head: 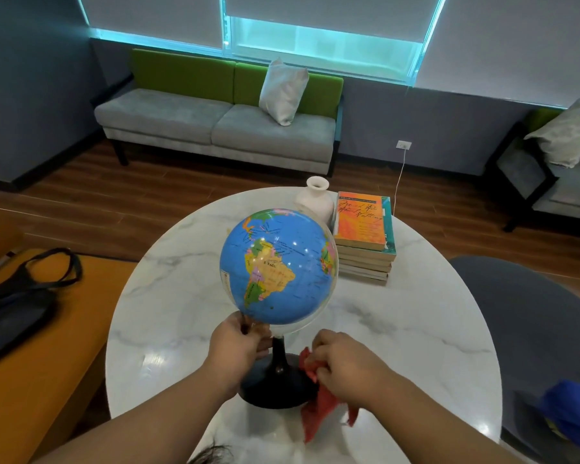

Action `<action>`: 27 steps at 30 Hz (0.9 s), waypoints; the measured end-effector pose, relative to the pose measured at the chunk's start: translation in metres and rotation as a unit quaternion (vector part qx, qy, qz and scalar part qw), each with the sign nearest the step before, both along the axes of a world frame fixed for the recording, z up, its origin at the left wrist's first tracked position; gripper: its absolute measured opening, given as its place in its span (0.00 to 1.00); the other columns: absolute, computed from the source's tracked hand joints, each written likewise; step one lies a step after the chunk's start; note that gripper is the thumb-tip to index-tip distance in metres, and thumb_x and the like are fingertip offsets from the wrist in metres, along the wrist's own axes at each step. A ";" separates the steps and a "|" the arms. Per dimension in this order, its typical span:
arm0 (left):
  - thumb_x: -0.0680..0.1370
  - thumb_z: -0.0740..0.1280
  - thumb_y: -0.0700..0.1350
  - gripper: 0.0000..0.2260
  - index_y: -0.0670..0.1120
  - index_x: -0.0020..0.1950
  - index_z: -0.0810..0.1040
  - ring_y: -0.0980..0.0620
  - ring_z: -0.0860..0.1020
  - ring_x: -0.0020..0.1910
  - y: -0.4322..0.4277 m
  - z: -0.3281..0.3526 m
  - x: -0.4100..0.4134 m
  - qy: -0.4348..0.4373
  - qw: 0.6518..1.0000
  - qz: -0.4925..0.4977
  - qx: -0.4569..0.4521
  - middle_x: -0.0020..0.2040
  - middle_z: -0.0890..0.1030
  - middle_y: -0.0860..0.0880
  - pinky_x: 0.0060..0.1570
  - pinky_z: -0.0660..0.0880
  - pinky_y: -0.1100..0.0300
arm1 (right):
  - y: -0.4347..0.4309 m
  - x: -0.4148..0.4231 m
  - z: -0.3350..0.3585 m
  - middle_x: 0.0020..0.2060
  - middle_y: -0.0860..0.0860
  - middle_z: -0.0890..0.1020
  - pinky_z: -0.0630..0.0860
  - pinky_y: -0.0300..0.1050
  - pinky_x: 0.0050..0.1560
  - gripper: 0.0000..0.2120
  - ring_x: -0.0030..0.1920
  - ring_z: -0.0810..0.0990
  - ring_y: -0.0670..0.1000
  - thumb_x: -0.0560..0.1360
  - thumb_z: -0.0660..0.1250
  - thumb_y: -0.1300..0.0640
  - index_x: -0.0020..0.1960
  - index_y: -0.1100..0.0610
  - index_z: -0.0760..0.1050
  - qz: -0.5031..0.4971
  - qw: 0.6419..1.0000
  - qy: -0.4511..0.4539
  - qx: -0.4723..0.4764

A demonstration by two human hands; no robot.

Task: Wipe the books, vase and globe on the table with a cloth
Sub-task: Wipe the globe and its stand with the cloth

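A blue globe (277,266) on a black stand (277,385) stands near the front of the round white marble table (416,329). My left hand (236,344) grips the clear frame at the globe's bottom, just above the stand's stem. My right hand (344,365) holds a crumpled red cloth (317,406) against the right side of the black base. Behind the globe stands a white vase (316,199). To its right lies a stack of several books (365,239) with an orange cover on top.
A black bag (17,303) lies on an orange bench at the left. A grey seat (516,313) with a blue item (573,416) sits at the right. A grey-green sofa (221,125) stands beyond the table, over a wooden floor.
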State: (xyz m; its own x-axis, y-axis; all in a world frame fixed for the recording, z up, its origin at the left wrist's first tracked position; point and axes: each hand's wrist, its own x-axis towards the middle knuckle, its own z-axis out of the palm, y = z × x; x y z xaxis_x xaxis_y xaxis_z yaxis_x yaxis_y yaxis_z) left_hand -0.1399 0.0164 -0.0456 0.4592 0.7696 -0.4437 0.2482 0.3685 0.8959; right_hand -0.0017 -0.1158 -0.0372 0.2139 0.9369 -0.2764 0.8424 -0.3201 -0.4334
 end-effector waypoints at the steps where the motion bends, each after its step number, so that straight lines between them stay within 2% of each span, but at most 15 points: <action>1: 0.79 0.65 0.37 0.01 0.41 0.50 0.74 0.47 0.83 0.40 0.000 0.000 -0.001 -0.002 1.000 -0.001 -0.002 0.43 0.81 0.42 0.39 0.80 0.59 | -0.003 0.004 -0.004 0.56 0.46 0.72 0.72 0.41 0.56 0.15 0.57 0.74 0.51 0.76 0.62 0.57 0.59 0.48 0.81 -0.009 1.000 -0.013 0.000; 3: 0.79 0.64 0.36 0.02 0.39 0.51 0.74 0.47 0.82 0.39 0.001 -0.001 -0.002 -0.005 1.000 0.000 0.000 0.43 0.80 0.41 0.39 0.80 0.59 | -0.006 0.000 -0.007 0.57 0.45 0.72 0.71 0.35 0.55 0.15 0.54 0.72 0.47 0.77 0.62 0.57 0.61 0.48 0.80 -0.002 1.000 -0.005 0.029; 5: 0.79 0.64 0.36 0.01 0.39 0.50 0.74 0.46 0.81 0.39 0.006 -0.004 -0.004 -0.005 1.000 0.001 0.007 0.43 0.79 0.41 0.41 0.81 0.56 | -0.006 -0.018 0.001 0.57 0.45 0.72 0.67 0.25 0.49 0.15 0.51 0.70 0.42 0.77 0.62 0.56 0.61 0.49 0.79 0.043 0.996 0.037 0.069; 6: 0.79 0.64 0.36 0.01 0.39 0.49 0.74 0.46 0.81 0.38 0.007 -0.005 -0.005 -0.006 1.000 0.000 0.009 0.43 0.79 0.40 0.43 0.81 0.55 | -0.006 -0.027 0.006 0.57 0.45 0.73 0.67 0.25 0.50 0.16 0.51 0.71 0.43 0.76 0.60 0.55 0.60 0.50 0.80 0.072 0.992 0.060 0.084; 8: 0.78 0.65 0.35 0.01 0.40 0.49 0.74 0.46 0.81 0.38 0.008 -0.006 -0.006 -0.011 1.000 -0.001 0.008 0.43 0.80 0.40 0.44 0.81 0.53 | -0.007 -0.036 0.008 0.57 0.47 0.75 0.70 0.35 0.57 0.21 0.55 0.73 0.47 0.72 0.56 0.50 0.59 0.51 0.81 0.121 0.986 0.075 0.089; 10: 0.78 0.66 0.34 0.03 0.40 0.50 0.74 0.48 0.82 0.38 0.006 -0.006 -0.006 -0.020 1.000 0.002 -0.002 0.43 0.81 0.42 0.42 0.81 0.54 | -0.008 -0.027 -0.001 0.57 0.47 0.75 0.71 0.40 0.60 0.23 0.57 0.73 0.49 0.71 0.55 0.48 0.59 0.51 0.81 0.102 0.990 0.067 0.069; 13: 0.75 0.68 0.30 0.08 0.38 0.52 0.76 0.49 0.83 0.37 0.003 -0.008 -0.010 -0.036 0.999 -0.006 -0.019 0.44 0.83 0.40 0.37 0.81 0.57 | -0.009 -0.004 -0.019 0.57 0.47 0.75 0.69 0.37 0.60 0.15 0.58 0.74 0.51 0.75 0.63 0.53 0.60 0.49 0.81 0.032 0.997 0.042 0.056; 15: 0.73 0.69 0.29 0.11 0.36 0.54 0.76 0.46 0.82 0.38 0.003 -0.010 -0.012 -0.031 0.999 -0.025 -0.017 0.48 0.82 0.36 0.36 0.80 0.59 | -0.007 0.002 -0.029 0.59 0.48 0.74 0.70 0.39 0.60 0.15 0.60 0.73 0.52 0.76 0.63 0.54 0.61 0.48 0.79 0.012 0.999 0.009 0.047; 18: 0.73 0.70 0.30 0.11 0.37 0.53 0.76 0.47 0.82 0.38 0.004 -0.010 -0.011 -0.029 0.999 -0.030 0.000 0.47 0.83 0.39 0.37 0.80 0.58 | -0.004 -0.012 -0.034 0.60 0.47 0.74 0.68 0.36 0.63 0.17 0.61 0.72 0.48 0.75 0.61 0.54 0.61 0.48 0.79 0.039 0.997 0.034 0.060; 21: 0.76 0.68 0.32 0.08 0.37 0.54 0.75 0.47 0.81 0.37 0.006 -0.010 -0.010 -0.040 0.999 -0.021 -0.003 0.43 0.82 0.41 0.37 0.81 0.56 | -0.003 -0.025 -0.026 0.58 0.47 0.75 0.69 0.37 0.62 0.17 0.58 0.74 0.48 0.74 0.61 0.53 0.60 0.48 0.80 0.087 0.991 0.078 0.069; 24: 0.77 0.67 0.33 0.06 0.39 0.53 0.76 0.47 0.82 0.38 0.009 -0.008 -0.012 -0.053 0.998 -0.030 -0.012 0.43 0.83 0.43 0.37 0.81 0.57 | 0.000 -0.006 -0.035 0.57 0.48 0.76 0.70 0.38 0.61 0.19 0.56 0.75 0.49 0.73 0.58 0.50 0.59 0.48 0.81 0.035 0.995 0.079 0.057; 27: 0.77 0.66 0.32 0.05 0.40 0.51 0.75 0.44 0.81 0.39 0.009 -0.005 -0.013 -0.050 0.997 -0.051 -0.016 0.43 0.82 0.42 0.35 0.81 0.58 | 0.002 0.015 -0.055 0.57 0.48 0.74 0.71 0.38 0.57 0.15 0.56 0.76 0.51 0.78 0.60 0.49 0.61 0.46 0.79 -0.045 0.999 0.024 0.008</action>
